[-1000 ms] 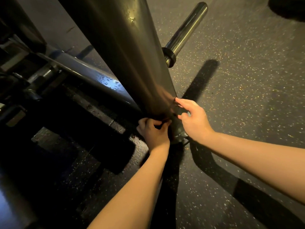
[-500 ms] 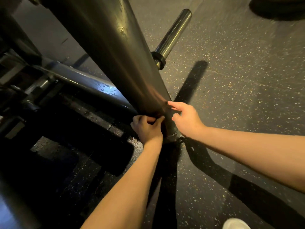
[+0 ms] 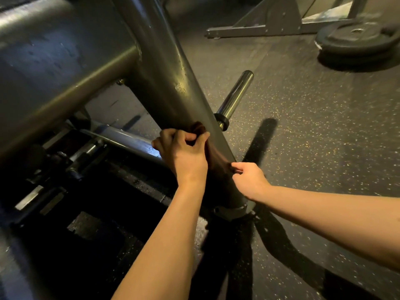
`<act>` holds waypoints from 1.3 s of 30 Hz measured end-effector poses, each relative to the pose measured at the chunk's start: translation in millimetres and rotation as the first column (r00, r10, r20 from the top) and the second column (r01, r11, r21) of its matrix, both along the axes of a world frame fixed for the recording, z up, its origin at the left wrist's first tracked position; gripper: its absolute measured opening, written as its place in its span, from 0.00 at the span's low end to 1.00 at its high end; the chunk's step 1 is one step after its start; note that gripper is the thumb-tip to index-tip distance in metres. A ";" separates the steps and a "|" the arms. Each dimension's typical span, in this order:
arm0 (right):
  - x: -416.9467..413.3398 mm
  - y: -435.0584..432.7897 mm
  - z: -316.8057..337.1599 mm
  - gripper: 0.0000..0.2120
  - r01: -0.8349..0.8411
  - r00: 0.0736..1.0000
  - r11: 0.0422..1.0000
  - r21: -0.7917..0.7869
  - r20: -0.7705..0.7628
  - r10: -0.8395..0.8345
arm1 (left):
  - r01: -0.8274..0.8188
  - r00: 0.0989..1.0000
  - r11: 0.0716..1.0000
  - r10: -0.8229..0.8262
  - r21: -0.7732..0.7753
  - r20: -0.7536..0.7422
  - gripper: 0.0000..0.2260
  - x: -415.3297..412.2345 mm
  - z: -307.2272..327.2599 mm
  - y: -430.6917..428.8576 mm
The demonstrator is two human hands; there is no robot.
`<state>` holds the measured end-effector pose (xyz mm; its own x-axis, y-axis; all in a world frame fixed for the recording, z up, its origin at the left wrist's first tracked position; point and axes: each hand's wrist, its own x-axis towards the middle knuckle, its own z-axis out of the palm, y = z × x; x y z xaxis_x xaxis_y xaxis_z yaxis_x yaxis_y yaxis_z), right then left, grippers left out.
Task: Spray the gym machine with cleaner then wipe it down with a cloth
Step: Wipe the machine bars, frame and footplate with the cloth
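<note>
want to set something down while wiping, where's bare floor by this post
Bare speckled floor lies right of the slanted post, between the chrome peg and the stacked weight plates. Left of the post is crowded with rails and brackets.

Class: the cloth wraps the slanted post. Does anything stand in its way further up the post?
Yes. Just above the cloth, a chrome peg juts from the post on the right; higher, a thick cross tube joins it on the left. Left hand and right hand grip the cloth.
</note>
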<state>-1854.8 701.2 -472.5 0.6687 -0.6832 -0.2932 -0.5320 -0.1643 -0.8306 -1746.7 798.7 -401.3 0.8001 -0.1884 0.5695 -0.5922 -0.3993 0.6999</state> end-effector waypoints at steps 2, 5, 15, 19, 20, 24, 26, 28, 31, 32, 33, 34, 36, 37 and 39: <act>0.8 1.4 3.1 0.24 -0.011 1.000 1.000 0.009 -0.004 0.011 | 0.009 1.000 0.995 -0.006 -0.104 0.027 0.15 10.5 28.2 -3.6; 1.2 1.3 5.5 0.23 -0.007 1.000 1.000 0.008 -0.011 0.007 | 0.021 0.991 0.974 -0.050 -0.228 -0.121 0.14 22.9 75.4 -12.4; -1.6 0.9 29.0 0.21 0.022 0.994 0.999 0.030 0.110 -0.025 | -0.068 0.992 0.997 0.072 0.047 -0.099 0.16 -11.4 19.8 2.8; 1.0 9.9 52.7 0.13 0.023 0.936 0.995 0.093 0.348 -0.054 | -0.020 0.969 0.981 0.067 0.195 -0.238 0.14 -17.0 19.7 8.6; 1.4 12.8 60.1 0.12 -0.007 0.919 0.990 0.142 0.391 -0.050 | 0.018 0.961 0.980 0.038 0.198 -0.274 0.14 -18.6 27.9 11.2; 2.6 21.6 96.0 0.11 -0.221 0.855 0.881 0.419 0.518 -0.031 | 0.192 0.895 0.975 -0.129 0.109 -0.426 0.10 -23.5 67.1 24.6; 2.1 20.6 113.7 0.13 -0.290 0.834 0.788 0.543 0.547 -0.070 | 0.250 0.874 0.962 -0.175 0.111 -0.453 0.09 -19.0 81.9 26.9; 1.8 19.6 134.4 0.13 -0.303 0.821 0.775 0.555 0.565 -0.083 | 0.296 0.880 0.943 -0.207 0.152 -0.427 0.08 -18.0 102.1 30.2; 2.1 14.5 163.6 0.12 -0.294 0.828 0.777 0.557 0.554 -0.084 | 0.378 0.880 0.901 -0.279 0.211 -0.384 0.04 -17.1 135.7 35.5; 2.3 13.5 174.4 0.12 -0.294 0.828 0.762 0.577 0.551 -0.098 | 0.409 0.876 0.880 -0.304 0.241 -0.375 0.05 -16.5 147.3 36.9; 4.0 11.4 184.8 0.13 -0.293 0.827 0.751 0.591 0.551 -0.111 | 0.425 0.881 0.861 -0.323 0.280 -0.345 0.08 -14.9 158.1 37.3; 7.5 9.2 197.2 0.12 -0.286 0.820 0.735 0.615 0.554 -0.144 | 0.422 0.895 0.851 -0.336 0.313 -0.293 0.12 -12.1 167.6 37.8; 18.7 5.5 226.7 0.13 -0.287 0.780 0.702 0.651 0.584 -0.223 | 0.348 0.937 0.863 -0.311 0.368 -0.156 0.17 -6.5 186.1 38.9; 27.1 1.2 241.4 0.12 -0.280 0.746 0.730 0.623 0.620 -0.244 | 0.297 0.954 0.873 -0.289 0.386 -0.079 0.17 -4.9 196.3 40.1; 48.6 -4.9 267.7 0.07 -0.159 0.674 0.897 0.412 0.709 -0.207 | 0.189 0.966 0.890 -0.244 0.414 0.085 0.15 -3.1 216.5 44.9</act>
<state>-1806.2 696.3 -204.8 0.7706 -0.6368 0.0250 0.2670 0.2870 -0.9200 -1749.8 843.5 -184.8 0.6364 -0.5819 0.5063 -0.7713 -0.4798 0.4182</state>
